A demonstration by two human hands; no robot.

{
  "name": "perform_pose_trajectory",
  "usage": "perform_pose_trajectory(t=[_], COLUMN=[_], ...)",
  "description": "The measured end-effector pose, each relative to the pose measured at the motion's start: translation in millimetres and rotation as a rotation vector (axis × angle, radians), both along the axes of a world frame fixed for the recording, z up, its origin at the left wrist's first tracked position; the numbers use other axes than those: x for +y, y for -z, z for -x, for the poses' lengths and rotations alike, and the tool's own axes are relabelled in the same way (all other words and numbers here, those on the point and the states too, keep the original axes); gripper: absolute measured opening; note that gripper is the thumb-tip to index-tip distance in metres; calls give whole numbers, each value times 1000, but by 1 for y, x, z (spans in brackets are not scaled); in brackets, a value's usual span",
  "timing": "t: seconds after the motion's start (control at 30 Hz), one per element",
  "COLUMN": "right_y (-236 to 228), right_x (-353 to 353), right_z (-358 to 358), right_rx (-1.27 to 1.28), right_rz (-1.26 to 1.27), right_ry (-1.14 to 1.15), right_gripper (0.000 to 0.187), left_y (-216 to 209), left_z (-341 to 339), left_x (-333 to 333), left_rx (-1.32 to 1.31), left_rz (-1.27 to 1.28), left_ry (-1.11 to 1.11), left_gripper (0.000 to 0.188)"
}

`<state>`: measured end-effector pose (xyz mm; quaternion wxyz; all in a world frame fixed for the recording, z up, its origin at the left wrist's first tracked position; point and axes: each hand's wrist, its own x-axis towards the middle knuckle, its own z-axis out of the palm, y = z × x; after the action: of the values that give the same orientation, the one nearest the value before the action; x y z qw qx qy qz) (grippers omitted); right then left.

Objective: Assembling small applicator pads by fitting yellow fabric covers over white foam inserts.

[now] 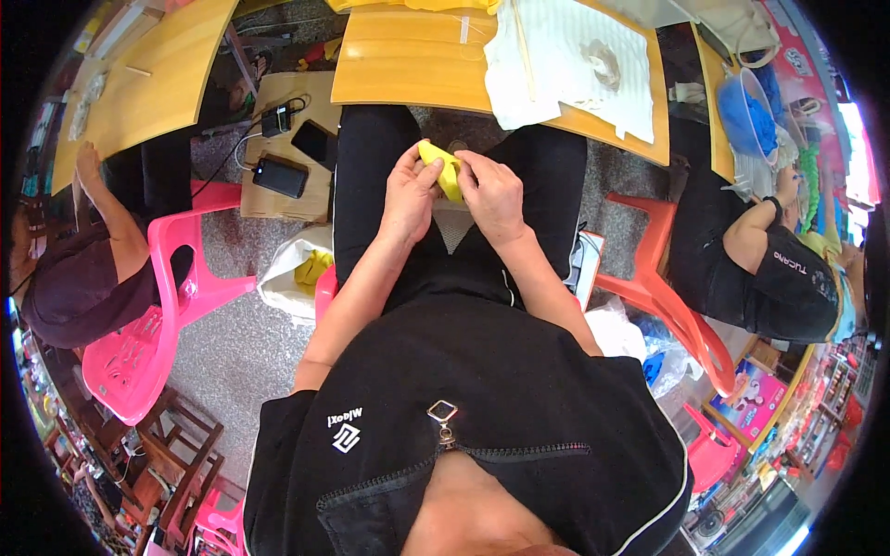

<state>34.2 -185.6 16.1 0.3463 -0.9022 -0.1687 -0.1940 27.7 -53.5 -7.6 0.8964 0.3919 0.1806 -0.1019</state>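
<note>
A small piece of bright yellow fabric (449, 182) is held up between my two hands, above my lap and just short of the table's front edge. My left hand (411, 192) pinches its left side with thumb and fingers. On the other side, my right hand (491, 191) has its fingertips closed on the fabric's right edge. Whether a needle or thread is between the right fingertips is too small to make out. The yellow piece looks folded, and part of it is hidden behind my fingers.
Ahead is a wooden table (408, 60) with a white cloth (575, 69) hanging over its edge. To the left, a power bank (280, 176) and a phone (314, 143) lie on cardboard. A white bag (287, 278) holds yellow pieces. People sit at both sides on pink (167, 278) and red chairs (649, 287).
</note>
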Motion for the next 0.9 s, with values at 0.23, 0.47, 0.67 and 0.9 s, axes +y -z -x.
perform_pose_trajectory(t=[0.23,0.47,0.67,0.9], right_y=[-6,-7,-17,-36], right_x=[-5,-4,7,-1], right_z=[0,2,0,-52], right_rx=[286,398,491,687], right_rz=[-149,-515,-424,-773], right_ry=[16,67,58,12], right_gripper=[20,21,21,10], left_y=[1,-3,-4,-11], left_z=[1,-4,-6,0], left_x=[-1,3,7,29], left_rx=[25,27,74,11], left_rz=[-29,-5,74,140], left_ry=[11,10,-47,-100], left_gripper=[33,21,17,33])
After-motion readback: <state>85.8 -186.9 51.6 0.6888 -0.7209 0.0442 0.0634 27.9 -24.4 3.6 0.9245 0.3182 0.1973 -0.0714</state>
